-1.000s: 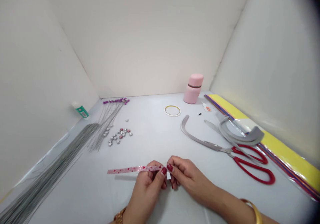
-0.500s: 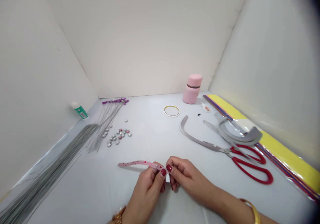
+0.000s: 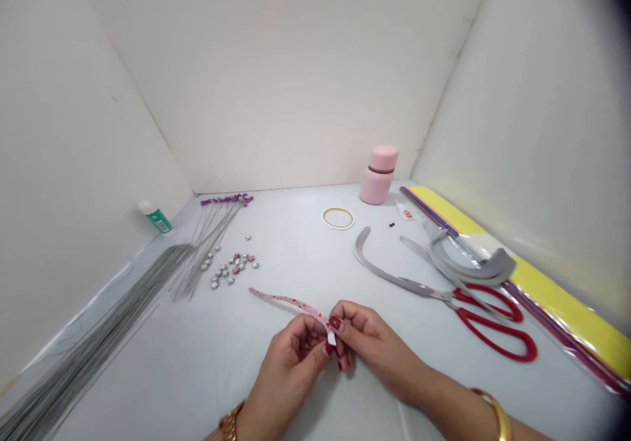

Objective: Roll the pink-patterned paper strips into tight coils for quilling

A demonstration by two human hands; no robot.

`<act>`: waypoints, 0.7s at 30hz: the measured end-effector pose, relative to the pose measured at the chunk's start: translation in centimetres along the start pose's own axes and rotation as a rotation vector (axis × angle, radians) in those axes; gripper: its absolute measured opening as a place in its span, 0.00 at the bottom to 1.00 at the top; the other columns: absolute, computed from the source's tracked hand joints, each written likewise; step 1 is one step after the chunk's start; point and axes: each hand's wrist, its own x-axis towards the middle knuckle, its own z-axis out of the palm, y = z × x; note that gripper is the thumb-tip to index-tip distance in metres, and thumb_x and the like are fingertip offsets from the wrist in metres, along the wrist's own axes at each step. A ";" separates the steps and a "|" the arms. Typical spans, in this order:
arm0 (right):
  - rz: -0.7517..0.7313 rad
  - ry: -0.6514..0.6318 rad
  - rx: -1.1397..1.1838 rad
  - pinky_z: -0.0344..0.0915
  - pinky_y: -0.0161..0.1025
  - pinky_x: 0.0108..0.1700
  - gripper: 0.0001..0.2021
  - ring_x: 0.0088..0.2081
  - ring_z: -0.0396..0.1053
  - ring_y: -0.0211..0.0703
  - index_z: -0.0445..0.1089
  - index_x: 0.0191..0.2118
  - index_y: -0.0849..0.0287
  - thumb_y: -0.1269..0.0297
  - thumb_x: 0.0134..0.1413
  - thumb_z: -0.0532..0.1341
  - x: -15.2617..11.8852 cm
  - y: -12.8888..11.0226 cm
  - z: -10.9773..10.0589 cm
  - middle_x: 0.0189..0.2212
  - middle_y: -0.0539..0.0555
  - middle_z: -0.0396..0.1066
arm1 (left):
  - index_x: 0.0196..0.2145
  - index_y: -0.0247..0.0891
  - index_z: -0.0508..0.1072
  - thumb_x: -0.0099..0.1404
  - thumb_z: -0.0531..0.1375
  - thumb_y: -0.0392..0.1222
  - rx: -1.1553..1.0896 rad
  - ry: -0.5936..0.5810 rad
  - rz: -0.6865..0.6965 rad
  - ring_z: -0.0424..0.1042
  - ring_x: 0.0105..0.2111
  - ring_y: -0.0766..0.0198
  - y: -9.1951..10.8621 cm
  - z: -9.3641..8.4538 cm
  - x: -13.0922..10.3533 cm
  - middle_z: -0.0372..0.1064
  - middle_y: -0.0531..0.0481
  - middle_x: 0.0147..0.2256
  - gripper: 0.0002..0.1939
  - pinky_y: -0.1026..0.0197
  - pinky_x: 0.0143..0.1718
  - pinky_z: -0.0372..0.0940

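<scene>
A narrow pink paper strip point(image 3: 294, 302) with red hearts is bent near its lower end, where a short white piece point(image 3: 331, 338) points down. My right hand point(image 3: 367, 332) pinches the strip at this bend between thumb and fingers. My left hand point(image 3: 296, 355) is closed around the same end, its thumb touching the bottom of the white piece. The strip's long free part slants up to the left, above the table. Folded paper stars point(image 3: 236, 270), silver and pinkish, lie scattered beyond my left hand.
Grey wires point(image 3: 113, 326) and purple-tipped stems point(image 3: 229, 200) lie left, near a green-and-white tube point(image 3: 156, 217). Red-handled scissors point(image 3: 525, 348) and grey strips point(image 3: 384, 273) are at right, beside yellow wrapped sheets point(image 3: 557, 290). A tape roll point(image 3: 338, 227) and pink flask point(image 3: 377, 185) stand behind.
The strip's free end has swung up and to the right. My left thumb has slid down off the strip's face to the white piece, while my right hand has hardly moved.
</scene>
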 end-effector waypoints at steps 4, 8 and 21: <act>-0.022 0.007 -0.048 0.56 0.30 0.23 0.14 0.18 0.60 0.32 0.61 0.27 0.61 0.53 0.52 0.56 -0.1 0.0 0.2 0.16 0.45 0.62 | 0.30 0.33 0.66 0.60 0.57 0.40 -0.011 0.029 -0.013 0.68 0.29 0.63 -0.5 -0.1 0.0 0.68 0.47 0.27 0.06 0.61 0.34 0.61; -0.058 0.009 -0.087 0.57 0.31 0.24 0.13 0.19 0.60 0.32 0.62 0.27 0.61 0.56 0.52 0.56 -0.2 0.0 0.3 0.18 0.46 0.62 | 0.28 0.33 0.66 0.60 0.57 0.40 0.019 0.079 -0.022 0.66 0.29 0.64 -0.5 -0.1 0.0 0.68 0.48 0.26 0.07 0.62 0.32 0.59; -0.077 -0.017 -0.123 0.59 0.32 0.26 0.12 0.21 0.61 0.33 0.61 0.28 0.61 0.58 0.55 0.53 -0.2 0.2 0.2 0.21 0.48 0.64 | 0.25 0.32 0.67 0.60 0.56 0.43 -0.077 0.117 -0.142 0.63 0.23 0.68 0.0 -0.3 0.0 0.66 0.49 0.21 0.12 0.65 0.27 0.57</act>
